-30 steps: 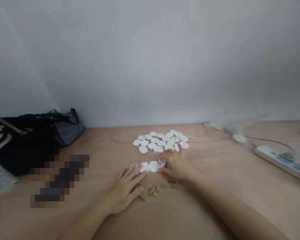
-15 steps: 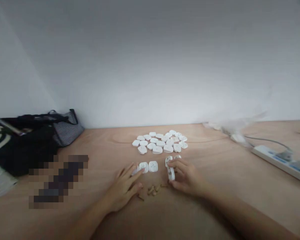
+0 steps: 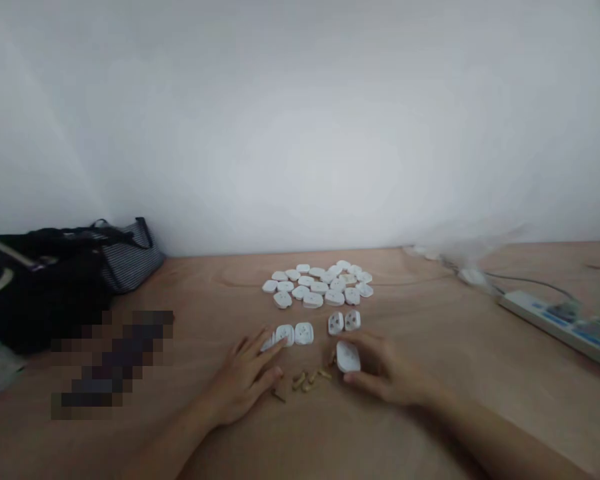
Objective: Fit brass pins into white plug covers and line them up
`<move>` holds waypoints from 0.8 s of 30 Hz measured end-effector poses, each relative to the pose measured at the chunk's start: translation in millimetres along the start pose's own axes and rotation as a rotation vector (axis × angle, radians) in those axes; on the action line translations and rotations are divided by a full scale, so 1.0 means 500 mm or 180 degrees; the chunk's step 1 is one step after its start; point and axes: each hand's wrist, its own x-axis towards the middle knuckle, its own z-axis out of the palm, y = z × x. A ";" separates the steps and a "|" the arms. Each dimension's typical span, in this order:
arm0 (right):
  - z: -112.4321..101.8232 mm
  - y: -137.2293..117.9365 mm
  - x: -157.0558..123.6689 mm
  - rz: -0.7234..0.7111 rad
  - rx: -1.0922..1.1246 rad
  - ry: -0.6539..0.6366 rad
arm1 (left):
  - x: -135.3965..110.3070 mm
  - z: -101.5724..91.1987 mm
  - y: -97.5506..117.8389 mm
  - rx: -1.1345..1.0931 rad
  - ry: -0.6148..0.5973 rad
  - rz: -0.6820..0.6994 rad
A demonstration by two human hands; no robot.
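Observation:
My right hand [image 3: 380, 367] grips a white plug cover [image 3: 349, 357] between thumb and fingers, its smooth face turned toward me. A small brass-coloured piece shows at the cover's left edge. Just beyond stand two white plug bases [image 3: 335, 323] with dark holes, side by side. My left hand [image 3: 250, 373] lies on the table, fingers spread, a fingertip at a white plug part [image 3: 285, 335]. Another such part [image 3: 304, 333] sits to its right, and one is partly hidden under the fingers. Several brass-coloured pins [image 3: 305, 381] lie between my hands.
Farther back, many white plug parts [image 3: 319, 288] are grouped on the wooden table [image 3: 220, 300]. At left lie a black bag [image 3: 45, 293] and a pixelated dark object [image 3: 115, 360]. A power strip [image 3: 555, 320] with a cable and clear plastic [image 3: 465, 250] are at right.
The right-hand plug base has been let go beside the other one. My right hand has drawn back slightly and now holds a cover. My left hand stays put.

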 end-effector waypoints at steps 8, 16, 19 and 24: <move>-0.015 -0.015 0.011 -0.0195 0.0193 0.0129 | 0.001 -0.002 0.003 -0.0015 -0.0035 -0.0029; 0.005 0.010 0.017 -0.0015 0.0695 0.0996 | 0.000 0.000 0.002 -0.0068 0.0003 0.0011; 0.001 0.024 0.041 0.0112 0.0507 0.1106 | 0.000 -0.002 0.004 -0.0073 -0.0036 -0.0019; 0.000 0.027 0.104 0.0010 -0.0534 0.0654 | 0.000 -0.004 0.005 -0.0005 -0.0020 -0.0016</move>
